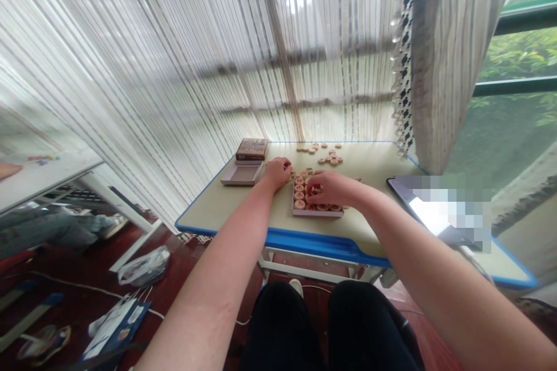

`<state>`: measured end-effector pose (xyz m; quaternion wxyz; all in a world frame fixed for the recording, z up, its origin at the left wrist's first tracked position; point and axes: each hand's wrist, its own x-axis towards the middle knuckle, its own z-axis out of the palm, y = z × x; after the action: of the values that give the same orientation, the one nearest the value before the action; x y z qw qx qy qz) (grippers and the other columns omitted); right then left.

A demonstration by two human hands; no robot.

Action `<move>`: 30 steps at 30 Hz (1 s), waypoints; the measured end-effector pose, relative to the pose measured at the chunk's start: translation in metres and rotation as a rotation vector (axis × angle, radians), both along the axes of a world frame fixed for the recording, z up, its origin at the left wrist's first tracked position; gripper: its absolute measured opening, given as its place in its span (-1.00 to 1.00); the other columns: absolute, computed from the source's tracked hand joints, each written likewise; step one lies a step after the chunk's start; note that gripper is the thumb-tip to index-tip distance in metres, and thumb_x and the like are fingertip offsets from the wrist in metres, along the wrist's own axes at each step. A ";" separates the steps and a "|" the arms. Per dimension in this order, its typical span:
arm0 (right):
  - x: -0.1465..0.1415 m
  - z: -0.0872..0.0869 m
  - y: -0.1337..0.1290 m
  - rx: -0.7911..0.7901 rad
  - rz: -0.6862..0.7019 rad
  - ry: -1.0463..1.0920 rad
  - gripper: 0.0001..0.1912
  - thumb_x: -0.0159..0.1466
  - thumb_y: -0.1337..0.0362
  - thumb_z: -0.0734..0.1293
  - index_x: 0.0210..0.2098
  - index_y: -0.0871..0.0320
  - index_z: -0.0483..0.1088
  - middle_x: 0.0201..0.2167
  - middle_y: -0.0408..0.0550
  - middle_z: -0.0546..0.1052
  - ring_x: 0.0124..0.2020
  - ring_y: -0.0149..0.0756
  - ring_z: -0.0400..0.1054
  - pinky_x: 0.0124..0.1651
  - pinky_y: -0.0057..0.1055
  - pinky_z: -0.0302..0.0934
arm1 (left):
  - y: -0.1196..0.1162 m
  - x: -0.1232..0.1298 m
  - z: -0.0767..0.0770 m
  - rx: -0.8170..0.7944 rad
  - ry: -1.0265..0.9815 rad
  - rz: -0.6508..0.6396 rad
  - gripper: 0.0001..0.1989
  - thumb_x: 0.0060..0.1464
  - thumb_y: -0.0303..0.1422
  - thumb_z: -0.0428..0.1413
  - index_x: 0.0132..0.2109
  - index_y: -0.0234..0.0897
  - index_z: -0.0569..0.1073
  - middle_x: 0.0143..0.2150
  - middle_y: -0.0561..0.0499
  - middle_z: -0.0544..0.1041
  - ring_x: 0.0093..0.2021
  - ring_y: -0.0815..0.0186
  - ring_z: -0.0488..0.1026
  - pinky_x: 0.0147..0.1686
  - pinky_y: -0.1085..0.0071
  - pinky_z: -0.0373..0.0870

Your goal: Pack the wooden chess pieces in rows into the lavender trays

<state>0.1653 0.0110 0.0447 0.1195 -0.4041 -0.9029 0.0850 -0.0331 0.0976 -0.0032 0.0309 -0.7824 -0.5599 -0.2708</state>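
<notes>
A shallow box (317,213) on the table holds round wooden Chinese chess pieces (300,204) in rows. My right hand (328,186) reaches down into it, thumb and fingers bent around a piece there, partly hidden by the hand. Just left of the box, my left hand (277,171) rests low at the table with curled fingers; what they hold, if anything, is hidden. A few loose pieces (309,171) lie between my hands, behind the box. Farther back is a scattered group of pieces (333,158).
An open box lid (242,173) lies at the table's left, with a brown printed box (252,149) behind it. A tablet (404,194) lies at the right, partly blurred out. The table (278,221) has a blue edge. A string curtain (195,69) hangs behind.
</notes>
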 end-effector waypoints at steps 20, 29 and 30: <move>0.024 0.001 0.025 0.086 -0.475 0.061 -0.72 0.10 0.18 0.24 -0.23 0.09 0.45 -0.24 -0.02 0.46 -0.33 -0.30 0.31 -0.35 -0.44 0.13 | -0.003 0.001 0.002 -0.010 0.001 0.004 -0.81 0.03 -0.38 -0.02 -0.25 -0.30 0.46 -0.26 -0.05 0.48 -0.20 0.32 0.38 -0.15 0.41 0.30; 0.030 -0.005 0.036 -0.035 -0.442 -0.031 -0.76 0.06 0.23 0.28 -0.30 0.07 0.50 -0.28 -0.07 0.52 -0.34 -0.30 0.34 -0.38 -0.46 0.14 | -0.002 0.000 0.001 -0.008 -0.005 -0.005 -0.81 0.03 -0.37 -0.02 -0.26 -0.31 0.46 -0.27 -0.06 0.48 -0.21 0.32 0.38 -0.16 0.41 0.30; 0.029 -0.005 0.036 -0.037 -0.430 -0.040 -0.77 0.05 0.25 0.28 -0.30 0.07 0.50 -0.28 -0.07 0.52 -0.34 -0.29 0.34 -0.37 -0.46 0.15 | -0.003 0.000 0.001 -0.008 -0.006 -0.005 -0.81 0.03 -0.37 -0.02 -0.26 -0.31 0.46 -0.27 -0.06 0.48 -0.20 0.32 0.38 -0.15 0.41 0.30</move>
<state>0.1940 0.0465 0.0399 0.1096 -0.5913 -0.7962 0.0662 -0.0328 0.0950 -0.0025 0.0255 -0.7830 -0.5593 -0.2709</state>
